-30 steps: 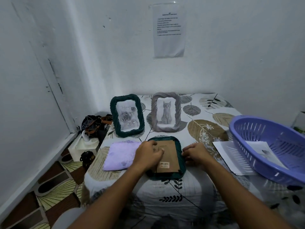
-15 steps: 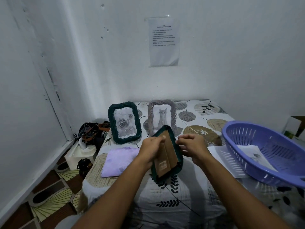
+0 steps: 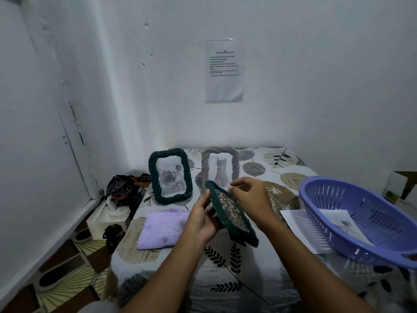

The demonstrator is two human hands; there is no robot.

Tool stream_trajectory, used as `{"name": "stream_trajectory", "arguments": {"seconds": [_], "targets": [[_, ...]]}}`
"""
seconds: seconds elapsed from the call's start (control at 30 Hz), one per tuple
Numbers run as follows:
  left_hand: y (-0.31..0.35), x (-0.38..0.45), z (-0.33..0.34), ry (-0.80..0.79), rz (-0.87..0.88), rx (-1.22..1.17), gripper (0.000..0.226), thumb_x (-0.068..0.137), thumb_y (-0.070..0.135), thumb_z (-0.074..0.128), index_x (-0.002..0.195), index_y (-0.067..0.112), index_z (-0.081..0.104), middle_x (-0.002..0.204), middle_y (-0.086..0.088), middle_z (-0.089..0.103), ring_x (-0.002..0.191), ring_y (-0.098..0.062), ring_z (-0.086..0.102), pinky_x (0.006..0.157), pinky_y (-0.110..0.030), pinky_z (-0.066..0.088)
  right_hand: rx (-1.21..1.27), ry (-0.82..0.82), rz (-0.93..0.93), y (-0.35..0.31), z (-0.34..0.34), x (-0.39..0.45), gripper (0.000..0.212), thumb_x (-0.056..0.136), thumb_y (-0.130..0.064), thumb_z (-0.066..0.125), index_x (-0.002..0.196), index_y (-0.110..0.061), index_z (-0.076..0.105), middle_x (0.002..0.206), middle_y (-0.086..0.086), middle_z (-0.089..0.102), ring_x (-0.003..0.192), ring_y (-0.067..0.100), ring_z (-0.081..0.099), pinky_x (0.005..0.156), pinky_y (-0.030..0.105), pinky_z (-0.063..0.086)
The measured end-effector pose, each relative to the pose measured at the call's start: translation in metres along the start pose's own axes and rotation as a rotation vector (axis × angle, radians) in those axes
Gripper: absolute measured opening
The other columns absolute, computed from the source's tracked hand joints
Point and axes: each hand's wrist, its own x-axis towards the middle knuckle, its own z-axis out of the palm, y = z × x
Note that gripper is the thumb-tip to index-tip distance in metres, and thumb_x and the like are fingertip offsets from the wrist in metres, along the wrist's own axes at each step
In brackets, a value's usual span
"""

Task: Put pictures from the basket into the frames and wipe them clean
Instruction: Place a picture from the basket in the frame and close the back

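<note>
Fingers of left hand (image 3: 200, 219) and right hand (image 3: 252, 199) grip green frame (image 3: 232, 216) | basket (image 3: 334, 224): pictures (image 3: 343, 222) inside

Both forearms are reaching forward from the bottom edge, converging mid-frame. Left hand (image 3: 203, 219) is gripping the dark green frame (image 3: 232, 216) from its left side, fingers curled behind. Right hand (image 3: 253, 201) is pinching its upper edge, thumb and forefinger together.

Wall notice (image 3: 224, 71) bears printed lines (too small to read).
</note>
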Motion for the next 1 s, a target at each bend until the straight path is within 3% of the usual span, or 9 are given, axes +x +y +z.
{"name": "stream_trajectory", "arguments": {"seconds": [0.07,0.13,0.23,0.33,0.43,0.63,0.73,0.83,1.0], "targets": [[0.001,0.002,-0.004,-0.001,0.022,-0.072,0.032,0.092,0.031,0.058,0.106,0.003,0.063,0.097,-0.017,0.063,0.09,-0.034,0.06,0.078,-0.047,0.049,-0.047,0.037,0.059,0.012,-0.009,0.006,0.013,0.087,-0.011,0.065,0.099,-0.011,0.069,0.093,0.003,0.068,0.09,0.019,0.064,0.068,0.024,0.047],[0.001,0.004,-0.009,-0.029,0.031,-0.095,0.035,0.094,0.032,0.053,0.108,0.002,0.062,0.09,-0.017,0.068,0.084,-0.033,0.064,0.077,-0.046,0.05,-0.034,0.018,0.197,0.027,-0.015,0.008,0.023,0.091,-0.011,0.061,0.113,-0.007,0.063,0.104,0.007,0.064,0.098,0.022,0.059,0.067,0.026,0.044],[-0.001,0.006,-0.015,-0.04,0.008,-0.102,0.04,0.097,0.036,0.046,0.098,0.001,0.066,0.085,-0.019,0.071,0.076,-0.033,0.068,0.082,-0.046,0.05,0.275,-0.106,0.569,0.046,-0.019,0.003,0.02,0.096,-0.015,0.052,0.112,-0.006,0.059,0.101,0.013,0.062,0.086,0.027,0.058,0.066,0.032,0.048],[-0.005,0.013,-0.023,0.0,-0.013,-0.13,0.044,0.096,0.038,0.046,0.109,0.0,0.065,0.098,-0.023,0.069,0.095,-0.038,0.063,0.096,-0.054,0.044,0.613,-0.229,0.776,0.066,-0.021,0.001,0.019,0.097,-0.015,0.047,0.105,-0.001,0.058,0.091,0.016,0.059,0.081,0.03,0.058,0.067,0.041,0.051],[-0.007,0.017,-0.03,0.042,-0.034,-0.092,0.045,0.097,0.038,0.045,0.109,-0.001,0.064,0.099,-0.023,0.069,0.098,-0.038,0.061,0.099,-0.055,0.042,0.746,-0.228,0.817,0.079,-0.021,0.004,0.021,0.094,-0.002,0.044,0.11,0.005,0.057,0.1,0.018,0.056,0.087,0.032,0.058,0.073,0.045,0.058],[0.002,0.021,-0.04,0.114,-0.032,0.16,0.037,0.101,0.031,0.041,0.097,0.002,0.063,0.092,-0.02,0.067,0.088,-0.032,0.061,0.087,-0.045,0.049,0.69,-0.211,0.798,0.085,-0.019,0.005,0.027,0.093,0.008,0.038,0.109,0.004,0.06,0.104,0.02,0.056,0.088,0.031,0.057,0.073,0.04,0.057],[0.009,0.02,-0.047,0.177,-0.033,0.387,0.03,0.098,0.031,0.047,0.082,0.008,0.057,0.072,-0.01,0.061,0.068,-0.024,0.056,0.066,-0.033,0.049,0.602,-0.177,0.778,0.085,-0.015,0.005,0.03,0.093,0.009,0.038,0.116,0.006,0.057,0.098,0.019,0.057,0.089,0.032,0.054,0.082,0.045,0.051],[0.016,0.02,-0.053,0.196,-0.074,0.559,0.03,0.098,0.036,0.047,0.083,0.012,0.058,0.064,-0.004,0.058,0.057,-0.017,0.052,0.052,-0.024,0.043,0.519,-0.143,0.76,0.085,-0.011,0.005,0.031,0.092,0.01,0.039,0.117,0.009,0.056,0.094,0.019,0.06,0.083,0.03,0.056,0.071,0.04,0.051],[0.024,0.02,-0.054,0.189,-0.071,0.681,0.035,0.097,0.037,0.048,0.068,0.017,0.052,0.05,0.004,0.053,0.044,-0.01,0.049,0.052,-0.024,0.041,0.461,-0.104,0.73,0.086,-0.003,0.008,0.033,0.091,0.017,0.039,0.122,0.01,0.047,0.092,0.022,0.061,0.078,0.029,0.059,0.064,0.038,0.05]]}}
